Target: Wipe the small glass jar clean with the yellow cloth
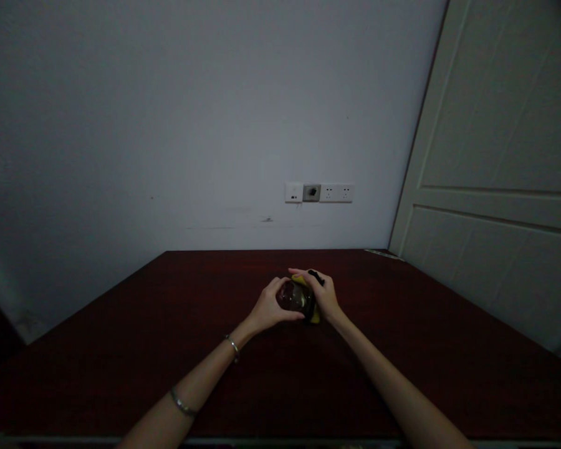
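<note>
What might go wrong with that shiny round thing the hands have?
The shiny round thing looks smooth, so it might slip from the left hand and bump the table. The yellow thing under the right hand might slide against it.

Head cam; faces fwd & down over tbl twd wall; mid-dist.

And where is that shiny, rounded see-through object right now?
In the head view, the shiny, rounded see-through object is just right of and below centre, between the left hand and right hand, with a yellow piece along its right side.
</note>
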Demonstrator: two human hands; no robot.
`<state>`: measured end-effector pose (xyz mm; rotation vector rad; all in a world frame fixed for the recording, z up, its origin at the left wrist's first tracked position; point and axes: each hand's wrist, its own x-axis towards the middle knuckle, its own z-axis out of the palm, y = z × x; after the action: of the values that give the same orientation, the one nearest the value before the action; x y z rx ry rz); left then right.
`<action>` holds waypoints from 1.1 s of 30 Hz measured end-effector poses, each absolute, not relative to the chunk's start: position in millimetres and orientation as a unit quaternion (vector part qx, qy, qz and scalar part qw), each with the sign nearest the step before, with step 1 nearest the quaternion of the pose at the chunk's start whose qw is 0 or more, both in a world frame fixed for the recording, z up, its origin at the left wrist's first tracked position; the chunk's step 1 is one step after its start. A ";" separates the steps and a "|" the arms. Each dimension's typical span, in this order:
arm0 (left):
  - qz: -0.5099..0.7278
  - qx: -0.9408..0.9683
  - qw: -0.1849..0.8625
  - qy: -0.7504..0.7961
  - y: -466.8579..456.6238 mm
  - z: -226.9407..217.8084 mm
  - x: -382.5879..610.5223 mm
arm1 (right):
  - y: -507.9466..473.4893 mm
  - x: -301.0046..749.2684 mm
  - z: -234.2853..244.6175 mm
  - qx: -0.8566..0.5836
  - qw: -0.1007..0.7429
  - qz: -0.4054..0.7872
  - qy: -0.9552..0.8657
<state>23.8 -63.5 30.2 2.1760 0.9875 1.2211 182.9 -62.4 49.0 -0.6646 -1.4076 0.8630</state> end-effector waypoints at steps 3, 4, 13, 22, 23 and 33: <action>0.429 0.796 0.226 0.363 -63.2 30.1 23.5 | -58.7 182.7 47.6 -0.300 0.628 0.408 -0.591; 0.426 0.795 0.223 0.369 -62.7 29.7 23.5 | -59.4 182.6 47.7 -0.301 0.626 0.390 -0.604; 0.445 0.775 0.231 0.384 -58.8 23.7 27.7 | -75.4 187.1 54.7 -0.231 0.515 0.129 -0.815; 0.444 0.766 0.227 0.407 -60.8 24.6 27.6 | -57.9 186.0 48.9 -0.309 0.579 0.358 -0.664; 0.446 0.763 0.227 0.409 -60.5 24.3 28.3 | -59.0 185.2 49.1 -0.313 0.584 0.347 -0.664; 0.478 0.735 0.237 0.419 -48.9 17.0 28.3 | -74.7 179.5 47.5 -0.252 0.554 0.173 -0.774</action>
<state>28.3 -48.9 17.0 2.0136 1.1495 1.3107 179.5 -74.7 47.5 -0.5952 -1.8288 0.4088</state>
